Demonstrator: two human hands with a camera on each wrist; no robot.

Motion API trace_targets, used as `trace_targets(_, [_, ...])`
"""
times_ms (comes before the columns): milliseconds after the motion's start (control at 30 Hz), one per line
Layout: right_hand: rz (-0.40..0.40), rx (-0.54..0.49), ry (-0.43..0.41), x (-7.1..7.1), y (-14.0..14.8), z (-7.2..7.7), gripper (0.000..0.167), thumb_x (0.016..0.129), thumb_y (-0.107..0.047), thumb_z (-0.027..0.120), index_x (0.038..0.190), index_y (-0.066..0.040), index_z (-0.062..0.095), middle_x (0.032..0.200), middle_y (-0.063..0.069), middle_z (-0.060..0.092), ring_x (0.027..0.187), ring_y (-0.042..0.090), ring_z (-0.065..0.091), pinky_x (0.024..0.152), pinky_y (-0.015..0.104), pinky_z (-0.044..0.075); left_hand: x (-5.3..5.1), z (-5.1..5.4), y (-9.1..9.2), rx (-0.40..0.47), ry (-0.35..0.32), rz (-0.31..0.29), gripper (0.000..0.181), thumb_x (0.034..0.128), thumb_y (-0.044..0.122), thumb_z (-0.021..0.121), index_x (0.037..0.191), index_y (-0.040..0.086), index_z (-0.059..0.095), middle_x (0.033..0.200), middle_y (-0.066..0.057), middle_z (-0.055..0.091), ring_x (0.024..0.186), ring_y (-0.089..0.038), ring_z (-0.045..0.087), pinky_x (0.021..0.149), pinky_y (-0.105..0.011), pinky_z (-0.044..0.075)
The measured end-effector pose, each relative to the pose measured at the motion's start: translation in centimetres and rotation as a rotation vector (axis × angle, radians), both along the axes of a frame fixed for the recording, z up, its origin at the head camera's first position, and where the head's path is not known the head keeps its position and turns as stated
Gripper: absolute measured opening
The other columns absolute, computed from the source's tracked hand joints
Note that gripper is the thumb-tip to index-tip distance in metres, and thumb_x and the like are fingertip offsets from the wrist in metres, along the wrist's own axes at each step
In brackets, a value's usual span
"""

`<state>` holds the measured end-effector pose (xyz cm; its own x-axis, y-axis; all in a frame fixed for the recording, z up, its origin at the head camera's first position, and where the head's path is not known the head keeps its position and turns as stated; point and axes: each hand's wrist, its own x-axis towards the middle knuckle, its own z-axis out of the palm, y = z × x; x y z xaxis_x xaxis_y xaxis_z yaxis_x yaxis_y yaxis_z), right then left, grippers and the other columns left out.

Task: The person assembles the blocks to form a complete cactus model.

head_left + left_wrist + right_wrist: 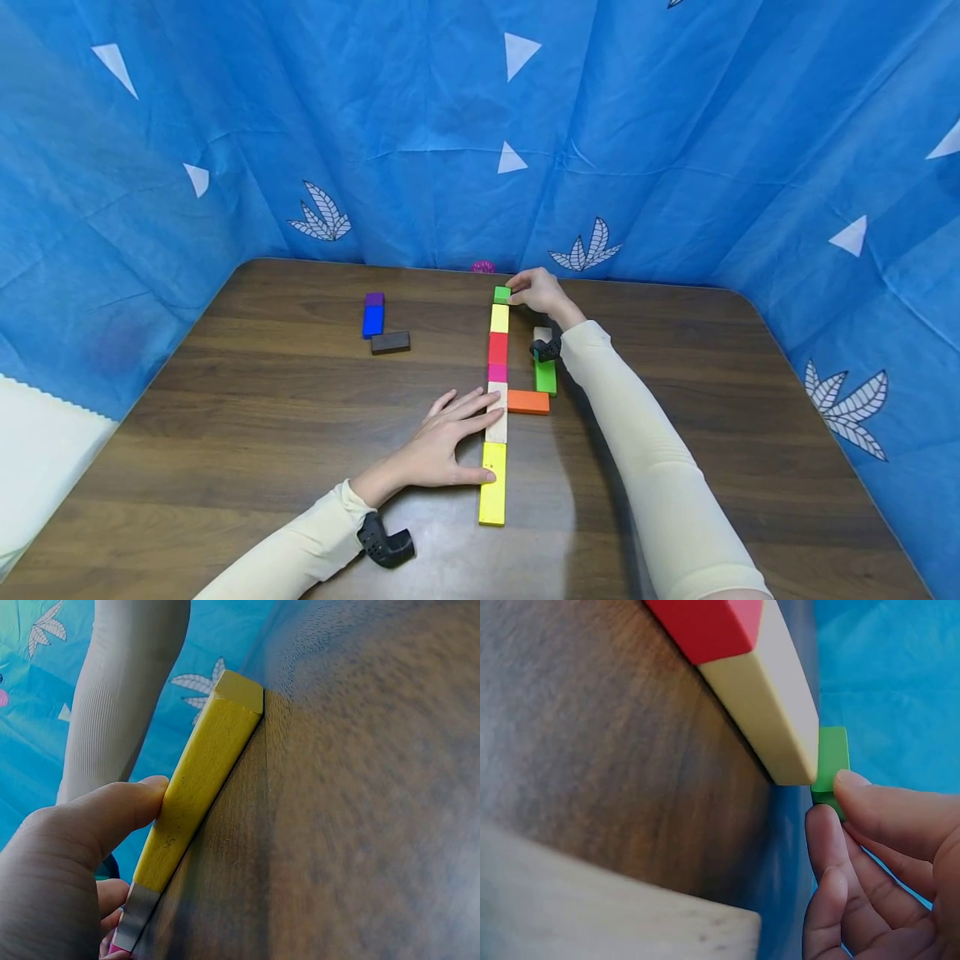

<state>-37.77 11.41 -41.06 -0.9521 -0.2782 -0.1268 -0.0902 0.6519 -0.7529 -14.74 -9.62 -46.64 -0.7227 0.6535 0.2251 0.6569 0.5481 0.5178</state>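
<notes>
Head view, upper centre of the frame: a small green block stood at the far end of a row of blocks on the wooden table. The right hand pinched it between thumb and fingers, the gap no wider than the block itself. At lower centre, the left hand lay with fingers spread and grasped nothing, its fingertips resting on the white block and its thumb touching the bright yellow block. Judged from this arrangement, good alignment called for a light pinch on the green block, its near face squared to the pale yellow block, and only gentle pressure along the line, lest the row buckle sideways; the left hand was well placed to steady the lower end. Whether the two end blocks met fully could not be told. The row's long axis ran from lower centre to upper centre, leaning slightly rightward at the top, whereas the orange block lay crosswise, right of the white one. The green block's top appeared nearly square in the head view; the right wrist view showed one face taller than wide, but foreshortening left its own long axis uncertain.
</notes>
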Motion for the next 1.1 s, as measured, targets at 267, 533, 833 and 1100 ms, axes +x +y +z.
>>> trace_targets(267, [0.015,0.027,-0.037,0.0,-0.1,-0.4,0.034,0.091,-0.010,0.067,0.125,-0.001,0.064,0.122,0.017,0.063,0.108,0.028,0.057,0.099,0.042,0.049,-0.1,0.0,0.0,-0.013,0.003,-0.001,0.084,0.0790,0.053,0.072,0.148,0.015,0.044,0.159,-0.001,0.033,0.149,-0.029,0.027,0.117,-0.060,0.015])
trace_targets(533, [0.025,0.035,-0.039,0.0,-0.1,-0.3,0.035,0.092,-0.011,0.066,0.125,-0.001,0.063,0.123,0.017,0.063,0.108,0.028,0.056,0.099,0.041,0.049,-0.1,0.1,0.0,-0.011,0.009,0.000,0.084,0.0791,0.052,0.072,0.148,0.013,0.044,0.159,-0.002,0.034,0.148,-0.029,0.027,0.117,-0.060,0.016])
trace_targets(833, [0.058,0.049,-0.039,0.3,0.1,0.0,0.039,0.093,-0.011,0.065,0.131,-0.003,0.060,0.131,0.017,0.060,0.118,0.031,0.055,0.104,0.044,0.046,0.1,0.2,-0.1,-0.001,-0.009,0.000,0.084,0.0789,0.053,0.072,0.148,0.014,0.044,0.160,-0.001,0.032,0.149,-0.028,0.026,0.117,-0.060,0.014])
trace_targets(1100, [0.031,-0.046,0.038,1.7,2.0,1.4,0.043,0.095,-0.018,0.063,0.135,-0.004,0.057,0.137,0.017,0.057,0.124,0.033,0.053,0.105,0.047,0.045,0.1,0.1,-0.1,-0.003,0.009,0.002,0.084,0.0786,0.052,0.073,0.148,0.015,0.044,0.159,-0.002,0.033,0.149,-0.029,0.027,0.117,-0.060,0.015])
